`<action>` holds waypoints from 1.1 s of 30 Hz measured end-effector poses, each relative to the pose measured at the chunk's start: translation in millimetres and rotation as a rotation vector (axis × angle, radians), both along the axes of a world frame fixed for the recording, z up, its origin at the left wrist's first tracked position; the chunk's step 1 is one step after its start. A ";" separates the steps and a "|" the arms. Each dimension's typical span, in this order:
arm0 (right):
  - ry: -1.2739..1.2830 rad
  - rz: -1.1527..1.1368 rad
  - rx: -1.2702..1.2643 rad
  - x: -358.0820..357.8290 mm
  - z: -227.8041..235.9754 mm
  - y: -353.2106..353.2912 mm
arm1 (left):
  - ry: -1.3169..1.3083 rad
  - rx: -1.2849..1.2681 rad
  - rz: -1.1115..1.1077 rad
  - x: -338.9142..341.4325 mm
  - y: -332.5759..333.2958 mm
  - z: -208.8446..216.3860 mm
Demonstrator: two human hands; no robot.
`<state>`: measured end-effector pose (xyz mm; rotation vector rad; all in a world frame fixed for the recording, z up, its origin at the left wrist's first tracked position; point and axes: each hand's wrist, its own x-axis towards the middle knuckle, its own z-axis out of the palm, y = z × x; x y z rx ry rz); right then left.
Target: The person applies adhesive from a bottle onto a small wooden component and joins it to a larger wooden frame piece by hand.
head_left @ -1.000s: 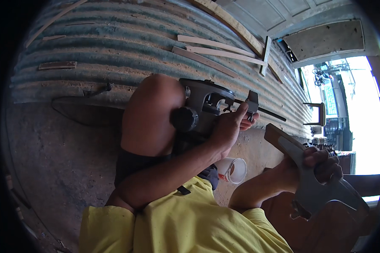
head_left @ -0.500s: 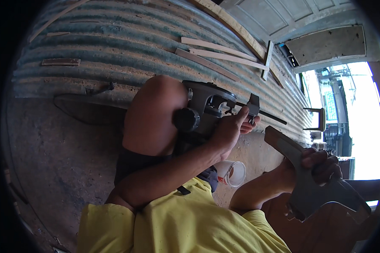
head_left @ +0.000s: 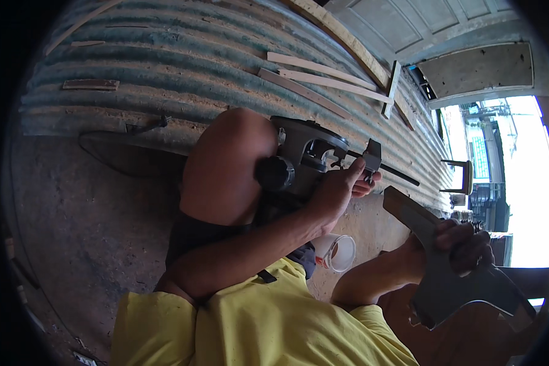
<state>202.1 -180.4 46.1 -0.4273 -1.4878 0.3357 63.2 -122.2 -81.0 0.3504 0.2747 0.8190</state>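
A plunge router (head_left: 302,143) with a dark grey body rests on its side against my bent knee (head_left: 229,152). Its round black knob (head_left: 275,173) sticks out toward me. A thin black rod (head_left: 399,174) runs out from the base and passes through a small grey edge-guide block (head_left: 372,155). My left hand (head_left: 341,190) is closed on that block, thumb on the near side and fingertips curled underneath. Off to the right, my right hand (head_left: 463,244) grips a flat grey piece with curved cut-outs and several arms (head_left: 454,293), held up clear of the router.
Behind the router lies a dusty corrugated metal sheet (head_left: 183,73) with wood strips (head_left: 329,82) on it. A clear plastic bucket (head_left: 341,253) stands on the floor below my left wrist. A cable (head_left: 97,158) trails at the left. A stool (head_left: 466,177) is near the bright doorway.
The view has shifted slightly, so the surroundings sit a little further right. Both hands keep their holds, and the router and the flat piece stay nearly where they were.
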 end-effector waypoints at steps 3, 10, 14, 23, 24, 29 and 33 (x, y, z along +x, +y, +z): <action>-0.023 -0.253 0.029 -56.7 -29.3 45.1 | -0.034 -0.052 -0.021 -1.6 -0.3 9.6; -0.148 -0.749 0.079 -47.9 32.8 -13.9 | -0.016 -0.010 0.019 2.1 5.0 -4.4; -0.383 -1.136 -0.036 -23.6 14.7 -19.3 | -0.010 -0.015 0.021 1.6 3.6 0.3; -0.059 -0.112 -0.169 -44.2 0.9 18.5 | -0.015 0.016 0.051 -5.6 2.2 0.4; -0.108 -0.103 -0.200 -49.3 2.9 20.3 | -0.029 0.020 0.019 -2.0 -3.8 8.7; -0.057 -0.030 -0.202 -66.2 4.5 25.3 | -0.014 0.015 0.041 0.0 7.2 -4.2; -0.146 0.105 -0.238 -66.4 -2.1 35.4 | -0.079 -0.157 -0.073 -10.8 3.9 9.2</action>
